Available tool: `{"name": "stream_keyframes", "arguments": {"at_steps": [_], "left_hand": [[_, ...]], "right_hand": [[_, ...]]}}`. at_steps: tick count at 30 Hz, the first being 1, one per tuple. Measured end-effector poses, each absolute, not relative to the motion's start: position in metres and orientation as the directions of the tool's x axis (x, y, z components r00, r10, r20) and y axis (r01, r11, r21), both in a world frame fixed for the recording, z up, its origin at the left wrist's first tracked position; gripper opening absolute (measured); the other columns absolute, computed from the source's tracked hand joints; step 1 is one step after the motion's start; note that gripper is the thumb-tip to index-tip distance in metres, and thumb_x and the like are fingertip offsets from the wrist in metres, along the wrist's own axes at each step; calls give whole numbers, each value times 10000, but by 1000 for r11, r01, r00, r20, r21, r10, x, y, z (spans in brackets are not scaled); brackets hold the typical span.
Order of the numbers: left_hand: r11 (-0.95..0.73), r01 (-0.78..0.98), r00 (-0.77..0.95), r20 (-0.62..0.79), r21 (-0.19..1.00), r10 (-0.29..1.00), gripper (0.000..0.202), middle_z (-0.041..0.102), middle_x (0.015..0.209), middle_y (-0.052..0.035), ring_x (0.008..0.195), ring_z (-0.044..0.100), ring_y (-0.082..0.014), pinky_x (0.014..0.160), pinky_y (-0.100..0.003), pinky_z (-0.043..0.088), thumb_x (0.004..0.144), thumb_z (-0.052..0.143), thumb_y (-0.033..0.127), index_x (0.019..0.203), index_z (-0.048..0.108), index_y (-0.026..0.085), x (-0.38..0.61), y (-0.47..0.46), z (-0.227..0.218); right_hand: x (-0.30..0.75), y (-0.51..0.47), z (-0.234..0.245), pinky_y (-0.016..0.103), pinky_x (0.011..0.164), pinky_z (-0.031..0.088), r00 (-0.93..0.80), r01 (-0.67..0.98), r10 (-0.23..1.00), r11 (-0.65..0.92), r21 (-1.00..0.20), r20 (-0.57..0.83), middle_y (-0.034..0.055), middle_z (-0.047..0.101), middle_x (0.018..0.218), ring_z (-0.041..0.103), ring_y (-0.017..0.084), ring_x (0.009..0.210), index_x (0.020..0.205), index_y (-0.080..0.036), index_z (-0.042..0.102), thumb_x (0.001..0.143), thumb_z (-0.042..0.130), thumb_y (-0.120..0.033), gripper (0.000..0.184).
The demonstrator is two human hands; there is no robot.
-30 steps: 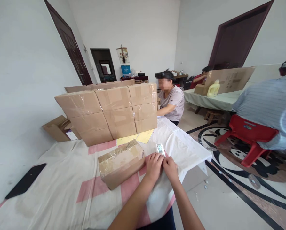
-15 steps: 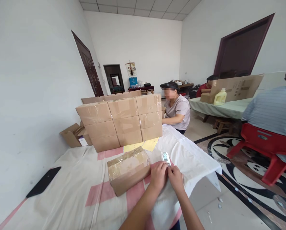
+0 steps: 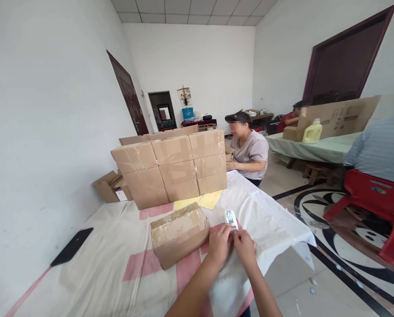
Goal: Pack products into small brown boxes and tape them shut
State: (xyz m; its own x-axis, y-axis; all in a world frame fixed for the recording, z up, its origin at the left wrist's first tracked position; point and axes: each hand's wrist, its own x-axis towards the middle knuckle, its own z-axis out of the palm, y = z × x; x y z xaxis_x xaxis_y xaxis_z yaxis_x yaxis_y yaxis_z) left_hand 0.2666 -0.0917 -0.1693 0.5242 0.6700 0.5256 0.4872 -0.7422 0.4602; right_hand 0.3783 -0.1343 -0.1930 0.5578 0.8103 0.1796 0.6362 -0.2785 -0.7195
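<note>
A small white pack with a greenish printed face point(image 3: 230, 217) lies at the fingertips of both hands, over the cloth-covered table point(image 3: 98, 268). My left hand point(image 3: 221, 242) is closed over its near end, hiding part of it. From the right, my right hand point(image 3: 245, 247) pinches at the same end, fingers close to the left ones. What exactly sits between the fingertips is too small to make out. Just left of my hands rests a taped cardboard box point(image 3: 180, 237), touching neither hand as far as I can see.
Stacked cardboard boxes point(image 3: 170, 169) form a wall across the table, with yellow paper point(image 3: 212, 199) at its foot. A black flat object point(image 3: 72, 247) lies at left. Beyond the stack sits a co-worker point(image 3: 250, 147); another person sits on a red chair point(image 3: 375, 193) at right.
The view has shifted slightly, so the room appears moved to the right. My hands stay at the white pack in nearly the same pose. The co-worker's hand now shows beside the stack.
</note>
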Motion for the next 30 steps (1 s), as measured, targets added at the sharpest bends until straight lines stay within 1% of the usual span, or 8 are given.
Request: {"name": "stream_keyframes", "arguments": {"at_steps": [4,11,16,19,24,26,28,30], "left_hand": [[-737,503,533,509,451,676,293,748,1131,4,1005,707,-199,869,-321,550,913,529,95,1107,678,256,266,-94,-166],[-735,499,527,513,460,678,342,744,1123,10,1001,706,-201,847,-319,552,893,515,73,1122,670,274,268,-93,-168],[-710,543,528,476,449,704,365,739,1093,1,961,703,-213,826,-328,553,854,529,60,1111,669,278,268,-93,-167],[-703,560,532,461,438,710,367,730,1093,0,953,700,-222,807,-336,549,857,536,64,1125,656,284,266,-94,-166],[-696,582,522,462,420,717,358,649,1260,-54,1011,682,-235,834,-354,548,908,570,161,1246,604,275,267,-94,-167],[-655,621,471,463,430,751,321,623,1254,-76,976,680,-237,827,-364,546,929,564,205,1243,610,259,266,-95,-166],[-629,592,427,466,504,775,242,648,1151,-72,953,671,-230,843,-369,537,978,488,233,1165,642,246,262,-98,-164],[-629,452,439,456,632,774,290,673,1127,-69,1021,659,-221,906,-370,526,1031,381,261,1163,639,242,254,-103,-161]], "right_hand": [[378,-136,-191,357,811,392,547,647,821,-293,-704,161,75,671,897,650,233,905,705,-201,610,958,344,-312,384],[382,-131,-200,362,801,418,556,636,808,-265,-725,192,70,688,930,669,244,932,731,-214,614,948,357,-330,356],[382,-132,-204,372,776,426,545,671,808,-259,-695,225,63,666,839,658,247,868,661,-224,554,899,384,-284,299],[379,-140,-205,386,790,434,530,689,780,-168,-705,332,60,641,817,641,255,853,641,-228,518,906,396,-307,302],[378,-152,-209,334,699,451,497,574,755,85,-814,428,37,581,784,610,216,728,683,-227,521,975,403,-424,371],[378,-154,-208,321,682,452,489,541,746,146,-828,452,30,570,777,597,205,702,707,-224,539,991,416,-459,390],[377,-157,-205,309,675,451,463,526,755,187,-830,464,24,574,770,589,196,688,729,-221,556,1002,428,-472,393],[375,-160,-201,297,669,450,413,519,778,226,-824,473,22,593,770,591,192,692,757,-219,580,1009,441,-464,378]]}}
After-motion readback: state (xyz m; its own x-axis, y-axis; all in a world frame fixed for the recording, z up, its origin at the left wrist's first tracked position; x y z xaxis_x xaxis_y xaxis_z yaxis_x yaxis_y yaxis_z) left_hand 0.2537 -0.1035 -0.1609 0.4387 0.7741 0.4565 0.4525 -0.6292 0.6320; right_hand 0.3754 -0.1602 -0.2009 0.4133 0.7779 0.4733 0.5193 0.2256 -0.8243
